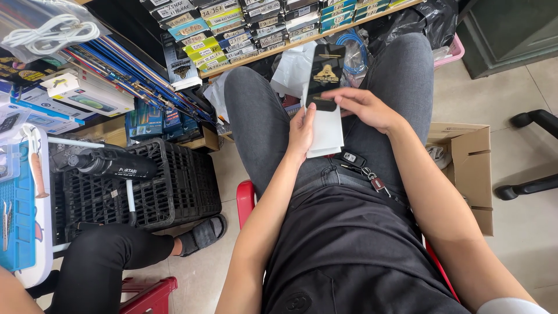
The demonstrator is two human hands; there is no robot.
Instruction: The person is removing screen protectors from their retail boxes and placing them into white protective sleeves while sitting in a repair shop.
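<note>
Head view, frame centre: left hand (pixel 302 131) pinches white sleeve (pixel 326 131); right hand (pixel 363 107) grips black packet (pixel 325 72). Both look light, thin, bendy; hold by edges.

Phone-accessory shop — shelves of boxed stock (pixel 232 35), bagged cables (pixel 49 32)

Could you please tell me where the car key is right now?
In the head view the car key hangs at the person's waist, right of centre, just below the white sleeve held by the left hand and right hand.
</note>
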